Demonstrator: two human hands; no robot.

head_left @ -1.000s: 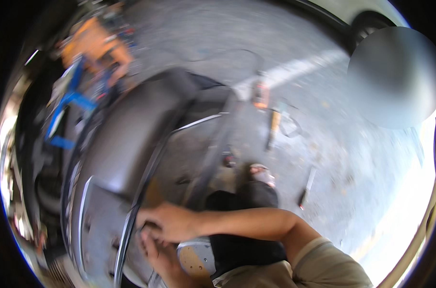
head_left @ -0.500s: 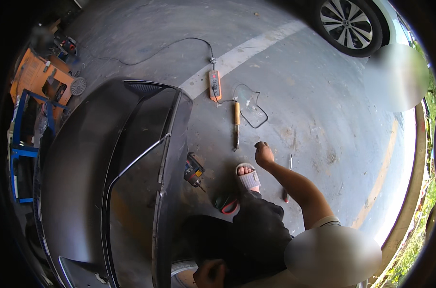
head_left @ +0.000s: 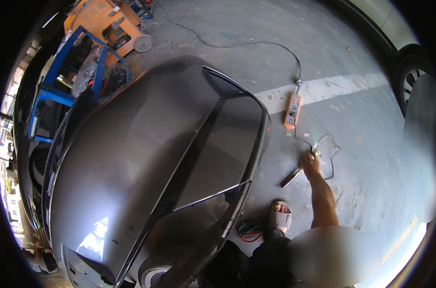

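Note:
My right hand (head_left: 311,164), on the arm reaching up from the lower right, is closed round the handle of a soldering iron (head_left: 290,177). The iron lies low over the grey floor, its metal shaft pointing down and left out of my fist. Most of the handle is hidden under my fingers. From its upper end a thin black cord (head_left: 332,163) loops off to the right, and another stretch runs up to an orange power strip (head_left: 293,111). My left hand does not show. My sandalled foot (head_left: 281,215) stands just below the iron.
A large dark grey car body (head_left: 126,139) fills the left and centre, its edge close to my foot. A red-handled tool (head_left: 251,237) lies beside that edge. Behind are a blue frame (head_left: 59,96) and an orange wheeled cart (head_left: 100,21). Another car's wheel (head_left: 412,79) stands far right.
My right hand has moved from bare floor onto the soldering iron and now grips it; the iron is turned. The view has swung left. My left hand has left the picture.

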